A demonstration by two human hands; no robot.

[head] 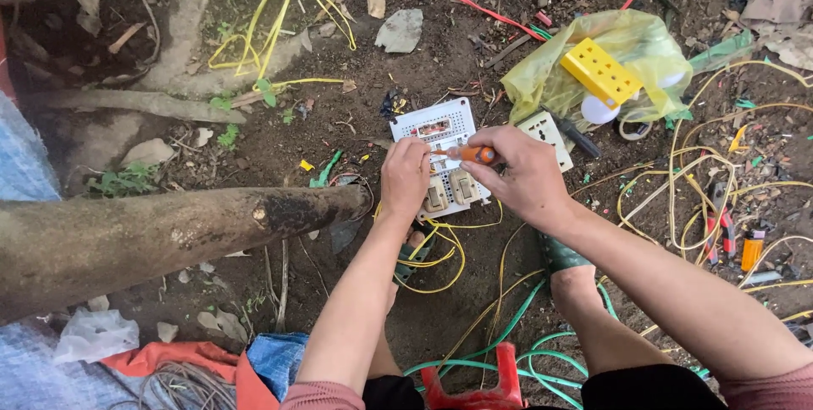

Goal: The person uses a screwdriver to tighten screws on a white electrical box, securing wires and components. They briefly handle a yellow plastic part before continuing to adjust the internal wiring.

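1. Your right hand (525, 177) is closed on the small orange-handled screwdriver (474, 154), its shaft pointing left across the white plastic switch-and-socket board (440, 156). Keep the handle pinched firmly and the tip square in the screw, so it should not slip onto the wiring.
2. Your left hand (405, 174) is clamped on the left edge of that board, fingers curled over its face. Press it steady against the turning force; the board rests on loose soil, so I judge it could tilt easily.
3. The board lies directly between your two hands, touching both, with its pale rocker switches (450, 191) just below the screwdriver.
4. Thin yellow wires (440, 257) run out from under the board toward your knees; keep them clear of the tip.
5. Just right of your right hand, a second white socket plate (546, 132) lies on the ground, partly hidden behind your knuckles.
6. Farther right sit a yellow plastic bag (627, 46) with a yellow perforated block (600, 71) on it, well apart from your hands.
7. A thick brown log (169, 228) lies left of your left wrist.
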